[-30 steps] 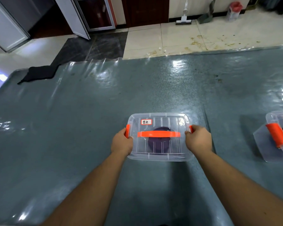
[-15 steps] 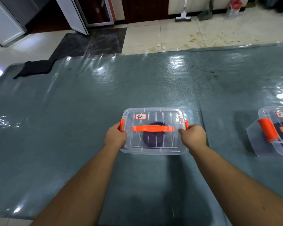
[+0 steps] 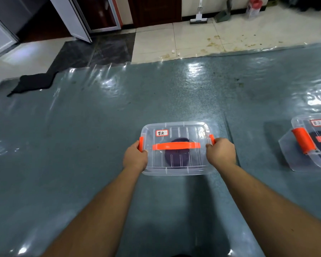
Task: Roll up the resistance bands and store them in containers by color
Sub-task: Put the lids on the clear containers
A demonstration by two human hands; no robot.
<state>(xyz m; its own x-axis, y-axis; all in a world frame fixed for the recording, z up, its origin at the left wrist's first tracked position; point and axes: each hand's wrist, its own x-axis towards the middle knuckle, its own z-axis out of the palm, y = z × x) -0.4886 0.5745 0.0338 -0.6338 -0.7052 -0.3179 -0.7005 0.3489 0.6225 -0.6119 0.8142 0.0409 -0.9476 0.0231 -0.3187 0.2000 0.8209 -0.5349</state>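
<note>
Box (image 3: 176, 147) unmoved between left hand (image 3: 134, 157), right hand (image 3: 220, 153); latches seemingly gripped.

A clear plastic storage box with an orange carry handle (image 3: 175, 147) sits at the centre of the frame on a grey-green worktop under a glossy transparent sheet (image 3: 82, 136). Its lid is on, with a small white handwritten label (image 3: 162, 133) near the upper left corner. Through the lid shows a dark purple rolled band (image 3: 176, 158). The left hand (image 3: 135, 158) has its grip on the orange latch at the box's left end, and the right hand (image 3: 220, 153) grips the latch at the right end. At the right edge lies a second clear lidded box with orange latches (image 3: 311, 143), cut off by the frame. In the upper left, a black cloth (image 3: 33, 84) lies at the worktop's far edge.
</note>
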